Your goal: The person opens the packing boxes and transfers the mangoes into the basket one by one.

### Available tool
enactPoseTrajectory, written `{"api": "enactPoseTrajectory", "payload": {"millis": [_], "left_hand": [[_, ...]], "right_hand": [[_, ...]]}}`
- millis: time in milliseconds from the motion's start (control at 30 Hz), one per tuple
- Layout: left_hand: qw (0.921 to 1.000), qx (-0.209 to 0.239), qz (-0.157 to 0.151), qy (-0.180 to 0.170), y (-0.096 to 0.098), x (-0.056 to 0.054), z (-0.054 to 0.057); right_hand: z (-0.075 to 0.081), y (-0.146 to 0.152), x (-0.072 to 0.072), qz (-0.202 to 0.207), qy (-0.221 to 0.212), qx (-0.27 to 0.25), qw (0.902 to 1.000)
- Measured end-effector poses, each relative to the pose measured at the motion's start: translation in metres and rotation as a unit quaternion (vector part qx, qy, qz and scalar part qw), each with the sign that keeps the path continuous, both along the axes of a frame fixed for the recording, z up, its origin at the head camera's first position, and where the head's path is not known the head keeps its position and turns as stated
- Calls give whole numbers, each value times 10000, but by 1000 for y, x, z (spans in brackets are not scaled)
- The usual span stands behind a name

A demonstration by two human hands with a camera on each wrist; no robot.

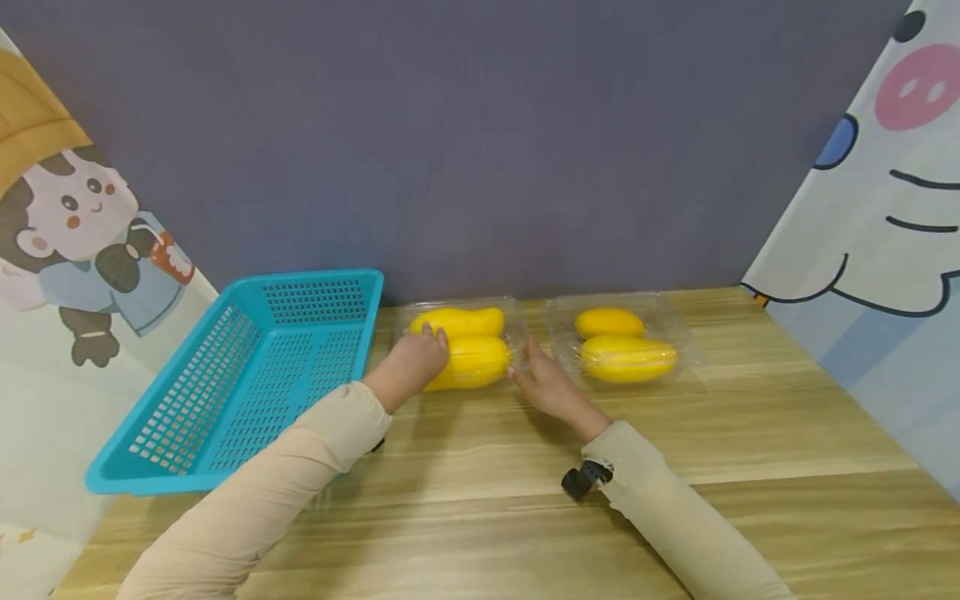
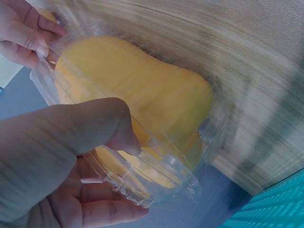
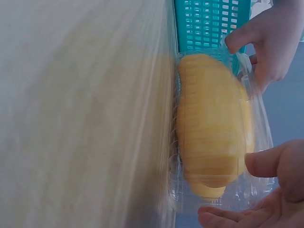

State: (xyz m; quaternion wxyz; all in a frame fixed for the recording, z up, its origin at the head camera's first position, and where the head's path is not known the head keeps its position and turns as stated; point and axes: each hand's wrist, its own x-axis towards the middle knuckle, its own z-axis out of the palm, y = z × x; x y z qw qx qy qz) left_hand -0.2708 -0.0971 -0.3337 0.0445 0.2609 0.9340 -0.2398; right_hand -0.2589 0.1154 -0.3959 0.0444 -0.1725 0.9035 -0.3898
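Observation:
A clear plastic clamshell box (image 1: 517, 319) lies on the table with plump, yellow mango-like fruits (image 1: 476, 362) inside. My left hand (image 1: 417, 360) grips its left end. In the left wrist view the thumb of that hand (image 2: 61, 142) presses the lid, with the fingers on the far side of the box. At the opposite end my right hand (image 1: 553, 390) holds the box's edge. In the right wrist view this hand (image 3: 285, 185) has its thumb against the lid and its fingers at the end wall. The lid appears closed over the fruits.
A second clear box (image 1: 681, 321) with two yellow fruits (image 1: 628, 358) stands to the right on the wooden table (image 1: 480, 517). On the left is a turquoise perforated basket (image 1: 300, 367). A dark grey panel (image 1: 480, 150) rises behind, with printed cartoon sheets at both sides.

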Motion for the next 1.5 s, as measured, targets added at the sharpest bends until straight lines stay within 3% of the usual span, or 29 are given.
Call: {"api": "enactPoseTrajectory", "payload": {"millis": [467, 700, 1033, 1267, 1500], "left_hand": [[9996, -139, -163, 156, 0, -1, 3], [9988, 52, -330, 350, -2, -1, 4], [9980, -203, -399, 440, 0, -1, 5], [9993, -237, -220, 173, 0, 1, 6], [9994, -122, -167, 290, 0, 2, 4]], "right_hand": [[4, 1, -1, -44, 2, -90, 9999], [4, 0, -2, -23, 37, -70, 10000], [5, 0, -1, -60, -198, -209, 9996], [1, 0, -2, -41, -111, -178, 9998], [0, -1, -2, -54, -204, -237, 9995]]}}
